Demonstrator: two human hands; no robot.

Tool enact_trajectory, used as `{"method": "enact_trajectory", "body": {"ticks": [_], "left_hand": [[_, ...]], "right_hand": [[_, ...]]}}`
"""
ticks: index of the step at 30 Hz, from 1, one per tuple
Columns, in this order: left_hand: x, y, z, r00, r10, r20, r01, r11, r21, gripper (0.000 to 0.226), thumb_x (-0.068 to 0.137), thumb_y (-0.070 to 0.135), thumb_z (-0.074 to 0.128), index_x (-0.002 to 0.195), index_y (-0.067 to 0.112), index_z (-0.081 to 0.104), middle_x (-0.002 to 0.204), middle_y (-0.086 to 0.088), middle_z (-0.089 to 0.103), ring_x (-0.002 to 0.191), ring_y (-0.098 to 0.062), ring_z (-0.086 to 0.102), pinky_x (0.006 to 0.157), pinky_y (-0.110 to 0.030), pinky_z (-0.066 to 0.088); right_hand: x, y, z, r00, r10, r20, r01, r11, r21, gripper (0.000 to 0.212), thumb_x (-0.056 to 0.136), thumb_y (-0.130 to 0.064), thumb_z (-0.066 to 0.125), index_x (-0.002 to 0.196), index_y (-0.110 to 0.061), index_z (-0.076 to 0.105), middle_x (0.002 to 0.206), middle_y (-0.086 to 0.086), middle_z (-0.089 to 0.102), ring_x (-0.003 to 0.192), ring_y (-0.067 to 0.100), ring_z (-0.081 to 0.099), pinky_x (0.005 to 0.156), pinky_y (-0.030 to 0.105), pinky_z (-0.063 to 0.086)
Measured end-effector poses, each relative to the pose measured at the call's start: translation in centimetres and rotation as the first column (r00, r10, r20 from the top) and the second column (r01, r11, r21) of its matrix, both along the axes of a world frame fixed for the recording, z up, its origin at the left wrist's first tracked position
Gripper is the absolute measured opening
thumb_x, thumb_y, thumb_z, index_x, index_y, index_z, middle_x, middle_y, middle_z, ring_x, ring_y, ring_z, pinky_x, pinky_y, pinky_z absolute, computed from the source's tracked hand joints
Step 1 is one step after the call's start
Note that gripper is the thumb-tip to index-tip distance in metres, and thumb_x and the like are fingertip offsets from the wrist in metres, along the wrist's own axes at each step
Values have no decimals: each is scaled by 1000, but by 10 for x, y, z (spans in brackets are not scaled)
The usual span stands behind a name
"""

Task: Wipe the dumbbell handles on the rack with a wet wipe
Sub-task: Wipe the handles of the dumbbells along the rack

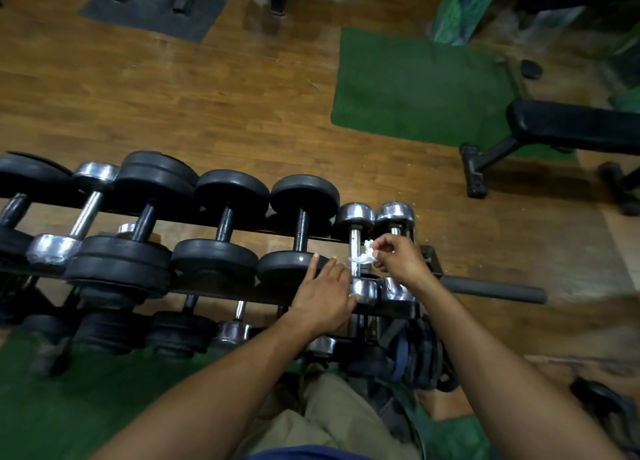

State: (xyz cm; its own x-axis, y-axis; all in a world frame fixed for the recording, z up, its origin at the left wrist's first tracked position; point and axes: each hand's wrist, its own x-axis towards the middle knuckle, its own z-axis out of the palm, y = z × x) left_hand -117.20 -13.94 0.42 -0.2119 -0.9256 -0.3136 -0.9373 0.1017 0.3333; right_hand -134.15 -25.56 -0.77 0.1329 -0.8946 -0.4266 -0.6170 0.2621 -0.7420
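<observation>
Right hand (398,257): pinches a crumpled white wet wipe (363,255) against the chrome handle (354,253) of a small chrome dumbbell (356,248).
Left hand (325,295): fingers straight, lying flat on the rack (221,288) and the near chrome head.
Dumbbell axis: runs away from the person, far head up, near head down.
Neighbours: a second chrome dumbbell (394,217) touching on the right; black plate dumbbells (301,231) in a row to the left, parallel.
Further out: padded bar (495,289) sticking out right; green mat (426,88) and black bench (571,127) on the wooden floor (173,95).
</observation>
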Motion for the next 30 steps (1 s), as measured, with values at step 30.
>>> {"method": "enact_trajectory", "body": {"ticks": [30], "left_hand": [[-45,6,-28,961,160,225,-149,987,-63,68,103,54,43,156,12,35,160,-1,42,159,-18,-1,117,-50,-29]], "right_hand": [[0,-34,-39,495,811,-312,-851,525,15,17,91,-22,69,106,-26,76,106,-4,57,102,14,58,80,21,38]]}}
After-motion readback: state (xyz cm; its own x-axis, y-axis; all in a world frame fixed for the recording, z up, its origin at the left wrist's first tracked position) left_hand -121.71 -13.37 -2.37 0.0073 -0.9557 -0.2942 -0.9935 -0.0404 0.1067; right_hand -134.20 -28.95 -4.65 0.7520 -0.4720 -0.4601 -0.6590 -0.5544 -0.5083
